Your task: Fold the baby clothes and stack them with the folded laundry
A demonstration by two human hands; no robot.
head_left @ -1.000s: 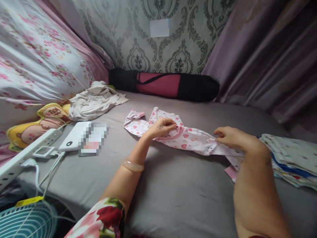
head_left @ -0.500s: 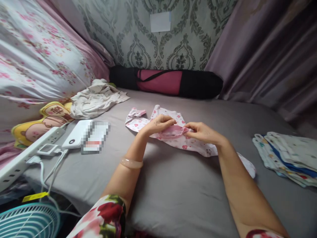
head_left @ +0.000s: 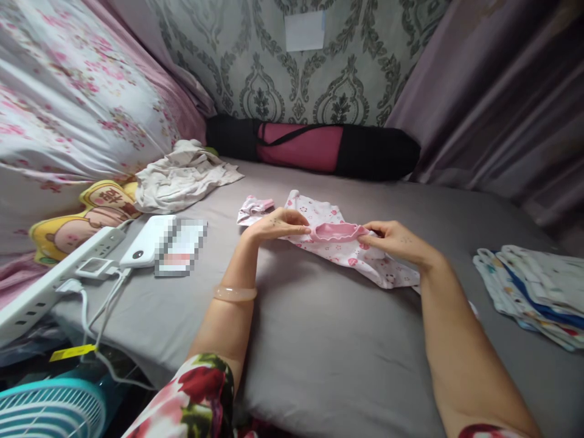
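Observation:
A small white garment (head_left: 319, 212) with pink prints and a pink neckband lies spread on the grey sheet. My left hand (head_left: 281, 223) pinches the left end of the neckband between thumb and fingers. At its right end, my right hand (head_left: 387, 238) has closed on the band in the same way. The neck opening shows as an oval between the two hands. One sleeve is bunched to the left, behind my left hand; the other side runs right, partly hidden under my right forearm.
Folded cloths (head_left: 542, 292) are stacked at the right. A crumpled pale cloth (head_left: 182, 179), yellow cushion (head_left: 68, 228), power strip (head_left: 55, 286) and white device (head_left: 148, 243) are at the left. A black-and-pink bag (head_left: 301, 146) lies along the wall; a teal fan (head_left: 50, 407) stands lower left.
My hands have moved apart, left hand leftward and right hand rightward, and the neckband is stretched wider between them. The whole view has shifted slightly.

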